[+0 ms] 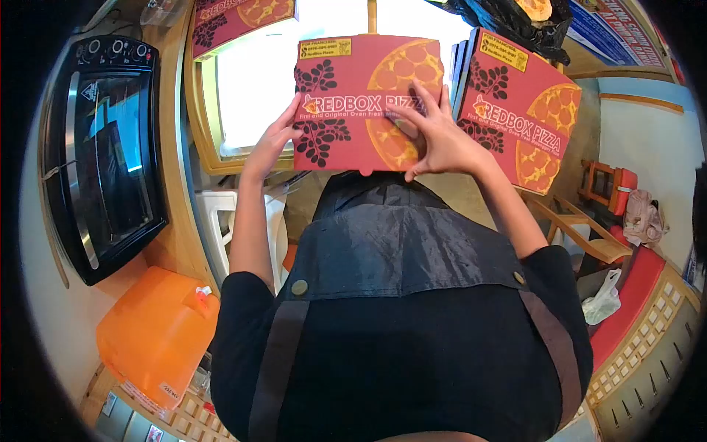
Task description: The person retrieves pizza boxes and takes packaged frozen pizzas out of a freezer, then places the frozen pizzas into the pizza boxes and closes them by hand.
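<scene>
A closed red pizza box (331,99) lies on the brightly lit counter in front of my body. My left hand (276,140) is at the box's left edge, with its fingertips touching the side. Over the right part of the lid, my right hand (442,136) has its fingers spread, the thumb near the front edge. Just to the right, angled, is a second red pizza box (515,110) on top of other boxes, whose edges show at its left side.
A black oven (110,155) stands at the left, above an orange container (158,328). Another red box (243,20) is at the top left. A black plastic bag (508,26) lies at the top right. Wooden chairs (582,228) and a red bench (633,309) are at the right.
</scene>
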A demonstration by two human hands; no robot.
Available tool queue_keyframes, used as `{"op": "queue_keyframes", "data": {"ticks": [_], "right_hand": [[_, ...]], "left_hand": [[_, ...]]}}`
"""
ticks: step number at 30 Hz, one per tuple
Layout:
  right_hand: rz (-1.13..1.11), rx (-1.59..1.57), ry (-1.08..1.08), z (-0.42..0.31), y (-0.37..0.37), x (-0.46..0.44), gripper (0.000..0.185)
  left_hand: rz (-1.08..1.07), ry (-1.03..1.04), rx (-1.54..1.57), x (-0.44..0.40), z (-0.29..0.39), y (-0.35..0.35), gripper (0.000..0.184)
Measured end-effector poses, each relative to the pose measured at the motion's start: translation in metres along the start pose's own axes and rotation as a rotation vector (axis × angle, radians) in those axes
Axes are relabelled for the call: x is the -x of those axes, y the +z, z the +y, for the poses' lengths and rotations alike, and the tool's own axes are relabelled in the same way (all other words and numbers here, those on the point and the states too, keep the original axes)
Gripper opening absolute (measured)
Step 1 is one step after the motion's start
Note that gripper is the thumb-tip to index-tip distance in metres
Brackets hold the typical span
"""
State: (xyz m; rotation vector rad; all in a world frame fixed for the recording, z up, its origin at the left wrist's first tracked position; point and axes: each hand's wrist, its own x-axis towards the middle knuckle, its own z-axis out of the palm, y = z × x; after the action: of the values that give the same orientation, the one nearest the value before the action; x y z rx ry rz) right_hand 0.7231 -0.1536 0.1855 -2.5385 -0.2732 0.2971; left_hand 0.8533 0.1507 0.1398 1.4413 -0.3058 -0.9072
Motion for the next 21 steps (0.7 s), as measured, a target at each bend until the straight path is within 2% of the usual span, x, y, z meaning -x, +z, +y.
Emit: {"op": "queue_keyframes", "data": {"ticks": [2,5,6,9,10,13,14,17,21], "right_hand": [[0.012,0.033,0.042,0.008,0.012,-0.012,0.108],[0.129,0.091,0.03,0.02,0.035,-0.039,0.108],[0.108,0.082,0.076,0.017,0.038,-0.045,0.106],[-0.033,0.248,0.203,-0.011,0.04,-0.048,0.104],[-0.01,0.314,0.214,-0.009,0.051,-0.046,0.104],[0.105,0.371,0.133,-0.003,0.065,-0.036,0.104],[0.128,0.386,0.124,-0.003,0.068,-0.033,0.103],[0.182,0.59,0.169,0.009,0.101,-0.034,0.102],[-0.026,0.429,0.188,0.007,0.082,-0.033,0.088]], "left_hand": [[0.123,-0.003,-0.181,-0.013,-0.01,0.007,0.073],[0.223,0.085,-0.224,-0.034,-0.015,-0.006,0.073],[0.231,0.179,-0.346,-0.045,-0.032,-0.018,0.075],[0.318,0.293,-0.878,-0.039,-0.036,0.0,0.085],[0.318,0.207,-1.055,-0.033,-0.037,0.006,0.104],[0.253,0.206,-1.097,-0.013,-0.035,0.021,0.114],[0.242,0.237,-1.003,-0.012,-0.042,0.02,0.124],[0.199,0.305,-1.002,-0.008,-0.052,0.024,0.126],[0.278,0.254,-1.113,-0.005,-0.061,0.029,0.123]]}}
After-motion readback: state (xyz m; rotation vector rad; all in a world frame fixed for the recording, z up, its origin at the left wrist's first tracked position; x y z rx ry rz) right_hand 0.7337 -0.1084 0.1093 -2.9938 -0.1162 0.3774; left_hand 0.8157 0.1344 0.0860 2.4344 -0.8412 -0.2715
